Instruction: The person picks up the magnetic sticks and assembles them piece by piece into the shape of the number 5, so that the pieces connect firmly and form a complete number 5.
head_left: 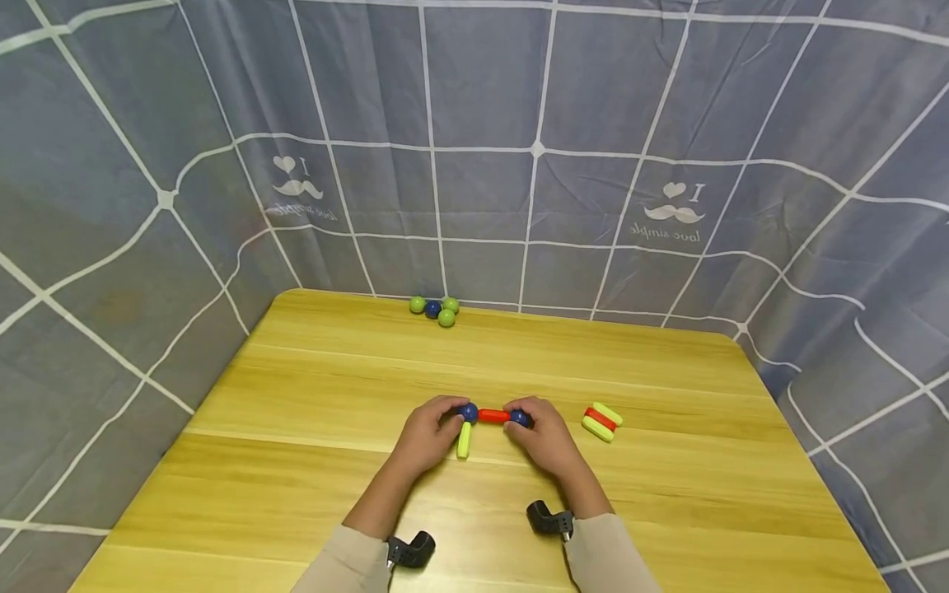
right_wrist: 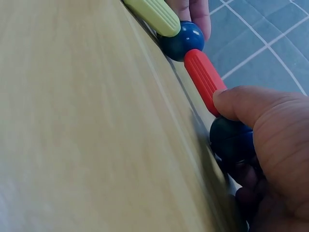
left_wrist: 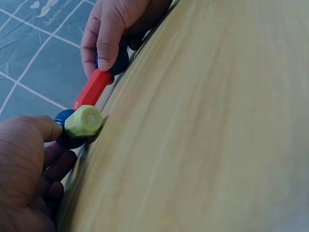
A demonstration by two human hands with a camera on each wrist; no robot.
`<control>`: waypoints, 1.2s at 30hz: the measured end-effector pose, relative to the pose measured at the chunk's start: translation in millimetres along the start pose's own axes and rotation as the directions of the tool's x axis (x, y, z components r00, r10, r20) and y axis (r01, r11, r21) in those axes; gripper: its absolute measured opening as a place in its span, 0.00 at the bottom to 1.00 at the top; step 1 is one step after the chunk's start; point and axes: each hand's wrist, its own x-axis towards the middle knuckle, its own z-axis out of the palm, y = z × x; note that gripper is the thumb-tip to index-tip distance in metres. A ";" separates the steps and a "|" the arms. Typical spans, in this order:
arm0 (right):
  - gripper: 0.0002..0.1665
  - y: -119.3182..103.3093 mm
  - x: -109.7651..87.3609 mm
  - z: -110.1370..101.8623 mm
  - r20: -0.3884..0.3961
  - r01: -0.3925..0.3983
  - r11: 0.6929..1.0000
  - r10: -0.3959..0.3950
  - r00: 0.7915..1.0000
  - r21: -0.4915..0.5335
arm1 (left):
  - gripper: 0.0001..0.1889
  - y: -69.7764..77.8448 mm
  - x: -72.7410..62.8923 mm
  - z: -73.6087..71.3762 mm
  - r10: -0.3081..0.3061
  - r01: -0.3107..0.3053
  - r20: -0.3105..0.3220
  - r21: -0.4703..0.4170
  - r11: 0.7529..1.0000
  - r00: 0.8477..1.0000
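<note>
A red ridged rod (head_left: 493,416) joins two dark blue balls, close over the table. My left hand (head_left: 430,434) pinches the left blue ball (head_left: 468,413) between thumb and fingers. From that ball a yellow-green rod (head_left: 463,441) points toward me; the left wrist view shows its round end face. Thumb and fingers of my right hand (head_left: 544,434) grip the right blue ball (head_left: 521,418), partly covering it. In the right wrist view the thumb lies where the red rod (right_wrist: 204,79) meets this ball (right_wrist: 231,138).
Two yellow-green rods (head_left: 607,413) and a red rod (head_left: 600,418) lie side by side to the right of my right hand. At the table's back edge sit several green balls (head_left: 446,318) and a blue ball (head_left: 433,309). A grey gridded curtain (head_left: 482,198) surrounds the wooden table (head_left: 311,379).
</note>
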 end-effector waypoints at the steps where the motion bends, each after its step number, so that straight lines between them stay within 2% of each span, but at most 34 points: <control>1: 0.11 -0.1 0.1 0.1 -0.003 -0.003 1.000 0.003 1.000 -0.002 | 0.14 -0.4 0.0 0.0 0.002 -0.002 0.000 0.000 1.000 1.000; 7: 0.10 -0.3 0.5 0.2 -0.005 -0.013 1.000 0.013 1.000 -0.012 | 0.15 -3.5 0.1 0.4 0.006 -0.006 -0.011 -0.009 1.000 1.000; 13: 0.09 -0.4 -0.5 -0.7 -0.005 -0.020 1.000 0.020 1.000 -0.009 | 0.14 -3.8 0.0 -0.3 -0.009 0.005 -0.052 -0.080 0.997 0.999; 17: 0.09 0.1 0.2 -1.1 -0.007 -0.017 1.000 0.017 1.000 -0.006 | 0.13 -3.0 1.5 -2.6 -0.031 0.019 -0.107 -0.112 0.994 0.994; 21: 0.09 0.3 1.2 -0.6 0.001 -0.018 1.000 0.018 1.000 -0.018 | 0.11 -4.3 3.4 -6.2 -0.062 0.040 -0.176 -0.125 0.991 0.982; 29: 0.10 0.3 2.6 -4.7 0.002 -0.019 1.000 0.019 1.000 -0.018 | 0.10 -13.9 19.3 -12.8 -0.142 0.105 -0.245 -0.158 0.982 0.959; 36: 0.11 0.8 2.2 -5.4 0.009 -0.020 1.000 0.020 1.000 -0.014 | 0.12 -23.0 41.4 -21.2 -0.181 0.144 -0.233 -0.168 0.975 0.955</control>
